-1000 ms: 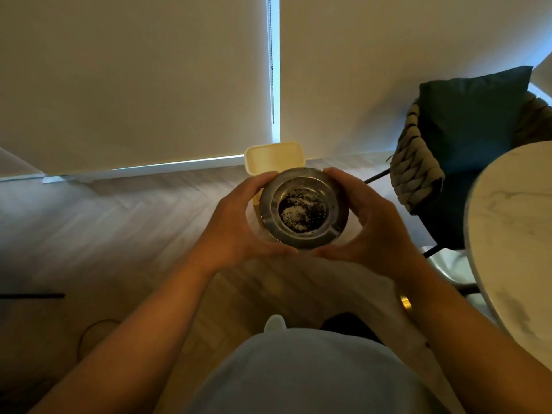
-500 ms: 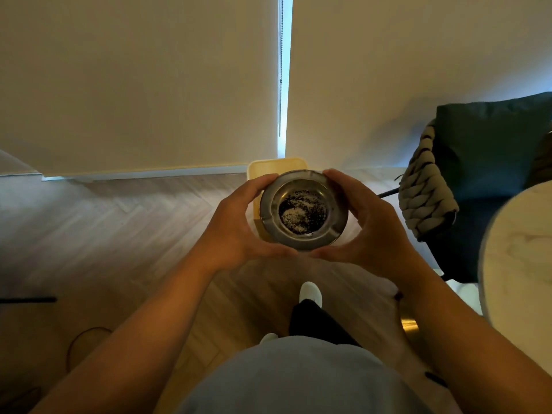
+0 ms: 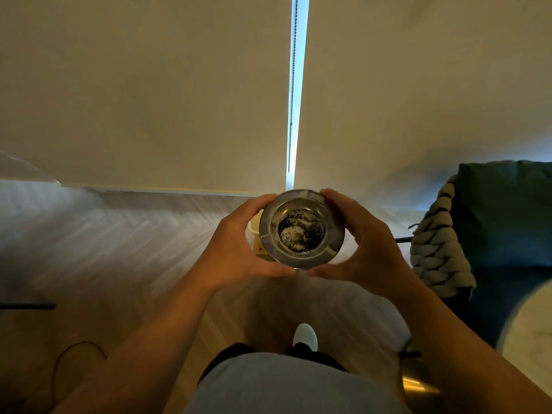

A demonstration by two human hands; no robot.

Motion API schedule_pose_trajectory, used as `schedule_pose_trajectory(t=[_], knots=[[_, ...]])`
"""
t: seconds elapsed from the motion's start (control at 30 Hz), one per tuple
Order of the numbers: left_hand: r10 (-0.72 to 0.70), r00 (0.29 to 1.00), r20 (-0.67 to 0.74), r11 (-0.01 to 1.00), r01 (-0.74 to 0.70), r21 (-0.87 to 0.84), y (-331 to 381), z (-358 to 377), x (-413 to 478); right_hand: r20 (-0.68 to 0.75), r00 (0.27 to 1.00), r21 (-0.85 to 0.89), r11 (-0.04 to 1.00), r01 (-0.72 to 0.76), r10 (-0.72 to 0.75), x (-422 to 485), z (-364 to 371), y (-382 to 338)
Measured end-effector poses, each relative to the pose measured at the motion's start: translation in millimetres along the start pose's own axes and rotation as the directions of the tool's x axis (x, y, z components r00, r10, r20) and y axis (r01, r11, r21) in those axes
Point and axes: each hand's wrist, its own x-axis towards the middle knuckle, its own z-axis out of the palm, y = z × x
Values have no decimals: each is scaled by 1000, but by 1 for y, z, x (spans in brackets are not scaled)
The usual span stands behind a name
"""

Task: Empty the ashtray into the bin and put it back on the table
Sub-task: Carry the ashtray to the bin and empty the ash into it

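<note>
A round metal ashtray [image 3: 301,230] with dark and white ash in its bowl is held level in front of me at chest height. My left hand [image 3: 239,249] grips its left rim and my right hand [image 3: 366,246] grips its right rim. Behind and below the ashtray stands a small cream bin [image 3: 254,231] on the floor by the wall; only a strip of its left side shows, the rest hidden by the ashtray. The pale round table [image 3: 528,333] shows at the right edge.
A chair with a dark teal cushion [image 3: 504,216] and a thick knitted throw [image 3: 439,249] stands at the right. Roller blinds cover the wall ahead. Wooden floor stretches left, with a thin cable [image 3: 62,363] at lower left. My white-shod foot [image 3: 304,336] is forward.
I have stepped closer to the wall: the bin has slid behind the ashtray and is mostly hidden. The table and chair have shifted right. Both hands keep the same grip.
</note>
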Motion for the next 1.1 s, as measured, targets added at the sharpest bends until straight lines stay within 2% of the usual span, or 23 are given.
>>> schedule_pose_trajectory(t=[0.33,0.5,0.7,0.8,0.93,1.03,1.1], knots=[[-7,1000,12,999,7,-42,-29,-10,55,52,999,-6,1000,2,-2,58,-4,27],[-14,999,42,999,16,-45,-49,-33,88,19,999,-90,996,-29,31,93,12,32],[42,995,91,999,-41,-19,-83,-70,129,-34,993,-196,973,-119,114,140,41,38],[34,990,135,999,-31,-21,-109,-78,148,-22,978,-111,972,-207,205,160,53,50],[38,985,169,997,-27,-69,-143,-73,168,-18,905,155,895,-418,426,186,62,75],[31,983,179,997,-17,-76,-171,-61,181,-57,875,247,856,-455,481,202,72,109],[18,980,197,998,-8,-55,-193,-48,192,-25,845,319,805,-500,535,212,78,135]])
